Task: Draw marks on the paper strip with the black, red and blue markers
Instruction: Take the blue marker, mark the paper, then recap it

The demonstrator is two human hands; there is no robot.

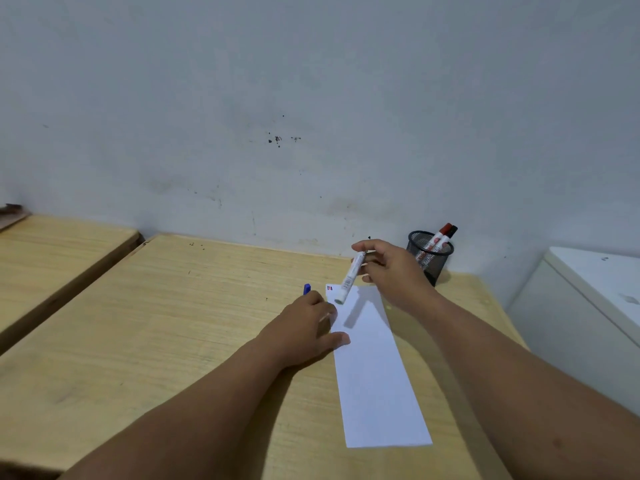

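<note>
White marker [350,279] pinched in right hand [391,271] — left hand [304,327] grips blue cap [307,289].

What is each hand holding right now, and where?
Right hand grips a white-barrelled marker at its upper end. Left hand holds a blue cap and presses the paper strip.

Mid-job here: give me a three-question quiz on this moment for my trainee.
1. True or false: the right hand holds a white-barrelled marker above the paper strip.
2. Which caps show in the mesh cup? A) blue and green B) red and black C) none
3. Fill in: the left hand holds a ____ cap and rests at the strip's left edge.

Key: 1 true; 2 B; 3 blue. Small black and red marks already show at the strip's far corner.
</note>
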